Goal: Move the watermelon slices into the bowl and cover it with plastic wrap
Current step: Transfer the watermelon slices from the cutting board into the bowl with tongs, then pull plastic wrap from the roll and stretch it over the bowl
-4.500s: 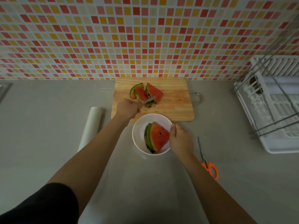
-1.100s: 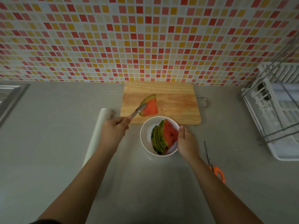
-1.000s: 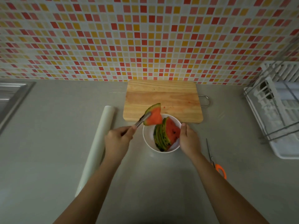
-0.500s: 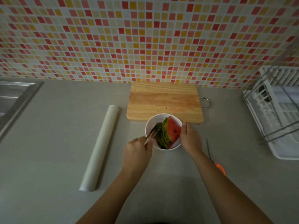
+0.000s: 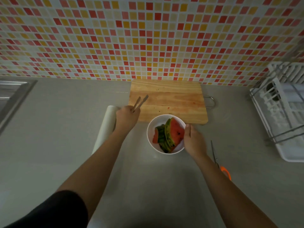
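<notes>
Where the watermelon slices (image 5: 171, 135) point: tips toward the cutting board (image 5: 172, 97), long rinds running far-to-near, standing on edge.
Look: red flesh, dark seeds, striped green rind; inside the white bowl (image 5: 150, 142), just left of the right hand (image 5: 193, 140).
Right hand: curled round the bowl's rim.
Left hand (image 5: 127, 116): grips tongs (image 5: 140, 102), tips apart, over the board's corner; plastic wrap roll (image 5: 107, 127) just left of it.
Surface: grey counter (image 5: 49, 129), mosaic-tiled wall (image 5: 148, 38) behind.

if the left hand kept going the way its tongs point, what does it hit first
The left hand grips tongs aimed away and slightly right, tips over the cutting board. If low, it meets the board first; otherwise the tiled wall behind. Height is unclear.
</notes>
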A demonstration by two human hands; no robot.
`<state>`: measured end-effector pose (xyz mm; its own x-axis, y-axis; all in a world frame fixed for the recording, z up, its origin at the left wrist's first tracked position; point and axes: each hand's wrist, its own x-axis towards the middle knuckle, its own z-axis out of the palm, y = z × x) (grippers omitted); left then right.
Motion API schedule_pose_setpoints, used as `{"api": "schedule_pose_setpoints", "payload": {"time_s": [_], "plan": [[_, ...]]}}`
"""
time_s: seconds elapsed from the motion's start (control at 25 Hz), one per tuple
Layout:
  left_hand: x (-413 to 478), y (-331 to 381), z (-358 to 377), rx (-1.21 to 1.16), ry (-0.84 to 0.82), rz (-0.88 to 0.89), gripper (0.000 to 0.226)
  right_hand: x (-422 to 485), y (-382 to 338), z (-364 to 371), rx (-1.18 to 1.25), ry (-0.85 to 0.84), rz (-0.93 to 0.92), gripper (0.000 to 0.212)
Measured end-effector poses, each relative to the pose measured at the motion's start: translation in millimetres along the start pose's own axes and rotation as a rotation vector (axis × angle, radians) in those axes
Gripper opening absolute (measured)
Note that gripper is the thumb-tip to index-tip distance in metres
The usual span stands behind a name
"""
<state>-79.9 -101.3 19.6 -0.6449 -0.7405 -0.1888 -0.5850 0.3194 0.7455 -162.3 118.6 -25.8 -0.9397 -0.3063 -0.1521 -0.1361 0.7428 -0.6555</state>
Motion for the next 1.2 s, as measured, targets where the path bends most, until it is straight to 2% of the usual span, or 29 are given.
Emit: {"api": "schedule_pose_setpoints", "payload": {"time_s": [0.08, 0.2, 0.44, 0.56, 0.64, 0.68, 0.76, 0.8, 0.84, 1.0, 1.08, 1.2], "plan": [[29.3, 4.4, 13.6, 0.289, 0.074, 0.086, 0.036, 0.5, 0.9, 1.4, 0.0, 0.011, -0.003, 0.042], [59.7, 7.6, 34.5, 0.386, 0.125, 0.107, 0.038, 0.5, 0.4, 2.7, 0.039, 0.016, 0.024, 0.039], [75.4, -0.9, 60.0, 0.319, 0.137, 0.065, 0.037, 0.7, 4.8, 3.1, -0.006, 0.007, 0.0, 0.035], [70.8, 3.1, 56.2, 0.351, 0.103, 0.082, 0.062, 1.5, 3.6, 1.7, -0.017, -0.005, -0.003, 0.031], [58.5, 8.0, 49.1, 0.301, 0.161, 0.116, 0.075, 1.2, 3.9, 0.2, 0.004, -0.023, 0.001, 0.032], [49.0, 9.5, 43.9, 0.223, 0.195, 0.138, 0.071, 0.3, 4.9, -1.2, 0.03, -0.027, 0.008, 0.034], [24.5, 7.0, 31.8, 0.078, 0.218, 0.197, 0.049, -3.9, 8.6, -4.3, 0.106, -0.011, 0.025, 0.036], [10.2, 0.8, 27.8, 0.068, 0.198, 0.216, 0.042, -7.8, 10.2, -4.7, 0.133, -0.003, 0.022, 0.036], [-4.8, -5.7, 24.3, 0.081, 0.145, 0.221, 0.044, -12.5, 10.7, -4.2, 0.144, -0.004, 0.016, 0.035], [-54.2, -14.9, 26.0, -0.03, -0.198, 0.075, 0.055, -20.7, 5.2, 4.8, 0.134, -0.016, 0.005, 0.033], [-69.8, -10.2, 28.4, -0.164, -0.238, 0.014, 0.053, -18.8, 1.9, 5.6, 0.11, 0.004, -0.004, 0.033], [-88.4, -8.9, 21.6, -0.296, -0.202, -0.073, 0.051, -28.7, 0.7, 3.6, 0.082, 0.004, -0.031, 0.036]]}}
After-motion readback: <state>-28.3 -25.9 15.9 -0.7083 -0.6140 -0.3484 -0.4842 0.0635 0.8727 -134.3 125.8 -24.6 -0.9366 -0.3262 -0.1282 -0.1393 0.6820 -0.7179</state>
